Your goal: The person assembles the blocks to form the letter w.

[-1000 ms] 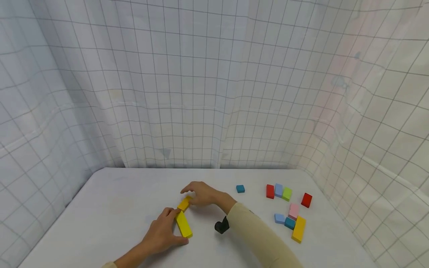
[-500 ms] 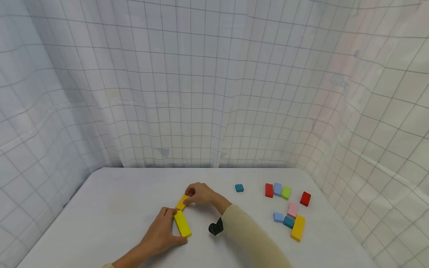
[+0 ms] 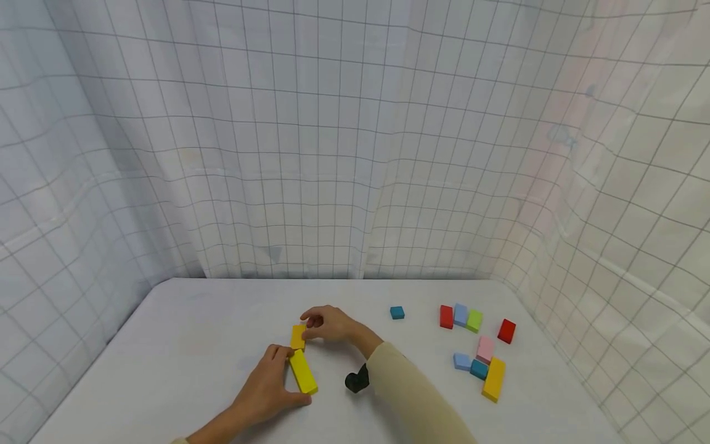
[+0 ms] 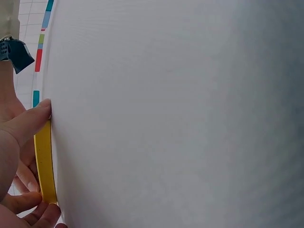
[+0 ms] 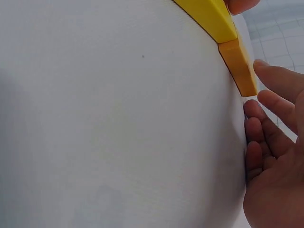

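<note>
On the white table a long yellow block point(image 3: 303, 372) lies with a shorter orange-yellow block point(image 3: 298, 337) end to end against its far end, the two meeting at a slight angle. My left hand point(image 3: 267, 385) spans the yellow block lengthwise, thumb at the near end and fingers at the far end. In the left wrist view the same grip shows on the yellow block point(image 4: 45, 164). My right hand point(image 3: 331, 324) is beside the orange-yellow block, its thumb tip right at the block's right side. The right wrist view shows loosely bent fingers point(image 5: 254, 128) just past the end of the orange-yellow block point(image 5: 240, 66).
To the right lie loose blocks: a teal one point(image 3: 397, 312), red ones point(image 3: 446, 316), light blue ones point(image 3: 461, 361), a green one point(image 3: 474, 320), a pink one point(image 3: 485, 349) and a long orange one point(image 3: 493, 380). A black device point(image 3: 357, 379) sits at my right wrist. Grid-patterned curtains point(image 3: 305, 154) surround the table.
The right hand has turned the orange-yellow block from slanting right to nearly straight away from me, and its fingers have loosened from it. The left hand keeps its place at the yellow block.
</note>
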Demonstrator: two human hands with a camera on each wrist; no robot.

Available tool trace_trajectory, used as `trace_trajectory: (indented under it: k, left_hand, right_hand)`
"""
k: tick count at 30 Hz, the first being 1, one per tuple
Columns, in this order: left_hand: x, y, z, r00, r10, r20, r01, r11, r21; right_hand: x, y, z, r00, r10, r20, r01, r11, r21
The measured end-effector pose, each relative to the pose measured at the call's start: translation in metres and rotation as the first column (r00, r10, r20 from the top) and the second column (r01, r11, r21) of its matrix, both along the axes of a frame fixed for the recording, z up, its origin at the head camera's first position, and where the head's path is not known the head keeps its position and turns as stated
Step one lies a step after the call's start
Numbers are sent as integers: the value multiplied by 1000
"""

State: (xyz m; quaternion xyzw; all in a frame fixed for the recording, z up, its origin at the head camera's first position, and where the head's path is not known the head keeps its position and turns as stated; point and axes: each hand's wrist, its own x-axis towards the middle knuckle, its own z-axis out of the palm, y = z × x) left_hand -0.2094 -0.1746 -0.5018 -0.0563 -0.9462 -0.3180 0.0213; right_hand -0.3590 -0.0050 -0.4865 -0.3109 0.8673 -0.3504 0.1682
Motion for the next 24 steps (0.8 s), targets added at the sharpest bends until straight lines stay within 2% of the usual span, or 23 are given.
trace_trajectory:
  k: [4, 10, 16, 24]
  left_hand:
    - [1, 0, 0, 1000, 1, -12, -1, 1000, 2]
    - [1, 1, 3, 1000, 11, -10, -11, 1000, -13]
    - [1, 1, 4, 1000, -5, -22, 4, 1000, -15]
    - [0, 2, 2, 1000, 2, -25, -3, 1000, -24]
  right_hand:
    - [-1, 1, -4, 1000, -20, 19, 20, 999, -40]
    - [-1, -1, -4, 999, -21, 37, 23, 999, -45]
    - [-1, -3, -5, 998, -6, 67, 8, 999, -32]
    - [1, -6, -7, 998, 16, 58, -16, 1000, 3]
